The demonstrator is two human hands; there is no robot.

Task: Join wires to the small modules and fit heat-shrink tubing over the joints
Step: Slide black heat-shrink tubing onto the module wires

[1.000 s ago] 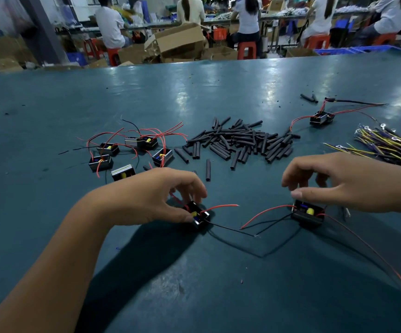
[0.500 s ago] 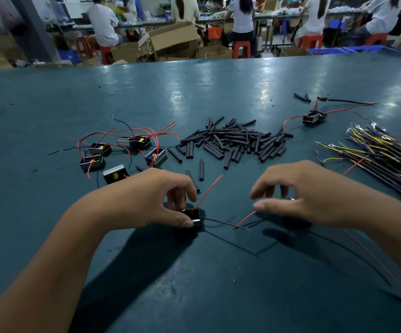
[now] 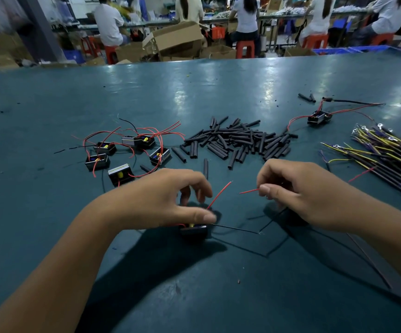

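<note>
My left hand (image 3: 168, 200) hovers over a small black module (image 3: 193, 230) on the table, thumb and fingers pinching its red wire (image 3: 218, 195) near the base. The wire's free end points up to the right. My right hand (image 3: 310, 195) pinches a second red wire (image 3: 248, 191) whose tip sticks out to the left, toward the first wire's end. The two tips are apart. A dark module under my right hand is mostly hidden. Thin black leads (image 3: 240, 229) from both modules meet on the table between the hands.
A pile of black heat-shrink tubes (image 3: 237, 143) lies beyond the hands. Several wired modules (image 3: 127, 152) sit at the left, one more module (image 3: 319, 117) at the far right. A bundle of yellow and dark wires (image 3: 386, 155) lies at the right. Seated people and cardboard boxes are behind the table.
My right hand moved left and lifted its red wire off the table. The left hand shifted from gripping the module to pinching its red wire, which now points up.
</note>
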